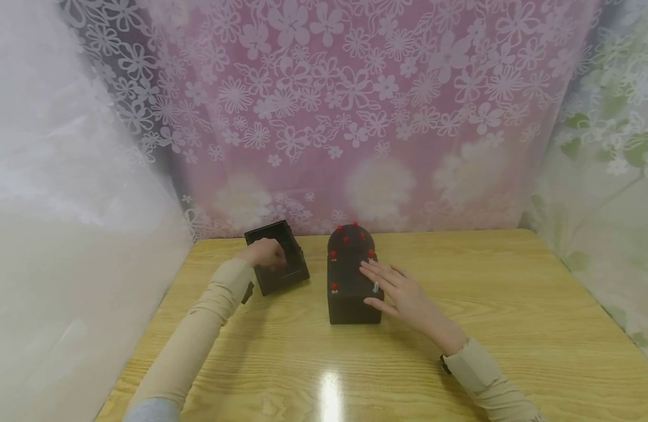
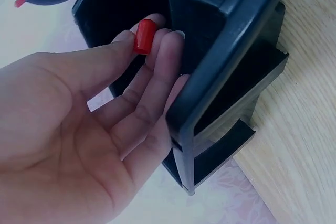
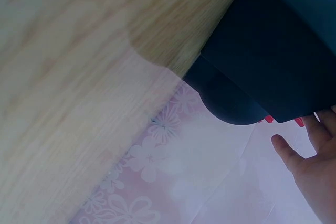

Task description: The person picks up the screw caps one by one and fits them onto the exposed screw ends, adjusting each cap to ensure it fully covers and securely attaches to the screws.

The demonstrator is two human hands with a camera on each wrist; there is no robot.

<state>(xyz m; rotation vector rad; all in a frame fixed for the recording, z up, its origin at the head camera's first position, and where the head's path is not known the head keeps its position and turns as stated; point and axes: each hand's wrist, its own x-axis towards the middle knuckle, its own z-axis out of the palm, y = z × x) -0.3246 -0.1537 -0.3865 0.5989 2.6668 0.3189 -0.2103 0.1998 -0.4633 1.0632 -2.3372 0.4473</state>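
My left hand (image 1: 264, 253) is over the open black box (image 1: 273, 288) at the left. Its thumb and fingers pinch a small red cylindrical cap (image 2: 144, 36), seen at the box's mouth in the left wrist view. To the right stands a black block with a rounded far end (image 1: 350, 275). Several red caps (image 1: 333, 254) sit on it, some with white bits beneath. Near its front right corner a bare white piece (image 1: 375, 287) sticks up. My right hand (image 1: 408, 298) lies along that right edge, fingers straight, touching the block or just over it.
Both black things stand on a wooden table (image 1: 292, 357). Behind it hangs a pink flowered curtain (image 1: 355, 117), with pale sheets (image 1: 65, 205) at the sides. The black box has a tray-like ledge (image 2: 236, 98) on its side.
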